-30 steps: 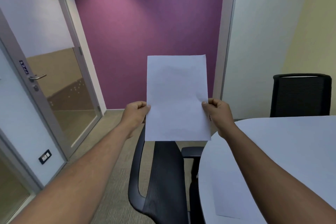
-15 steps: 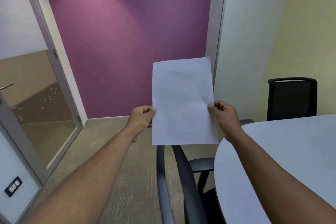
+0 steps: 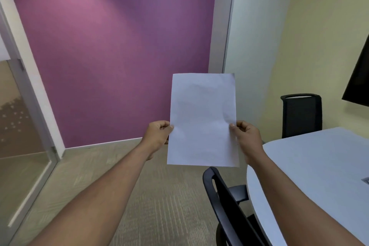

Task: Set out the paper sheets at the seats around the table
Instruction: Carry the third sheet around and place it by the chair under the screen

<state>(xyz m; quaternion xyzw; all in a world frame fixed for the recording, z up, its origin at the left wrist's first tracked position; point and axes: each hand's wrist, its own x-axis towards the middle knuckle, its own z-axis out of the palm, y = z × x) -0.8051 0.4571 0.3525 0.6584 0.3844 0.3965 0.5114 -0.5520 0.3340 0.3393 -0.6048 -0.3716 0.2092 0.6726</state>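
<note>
Head view: left hand [image 3: 158,134] and right hand [image 3: 246,136] pinch opposite side edges of an upright white rectangular paper sheet [image 3: 202,120], held in the air left of the white rounded counter [image 3: 311,166], above a black mesh-backed chair [image 3: 225,199].

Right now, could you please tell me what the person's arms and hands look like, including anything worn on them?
Both forearms are bare up to the frame's edge: no sleeves show. The left hand and right hand wear no gloves, and no watch, bracelet or ring is visible.
</note>
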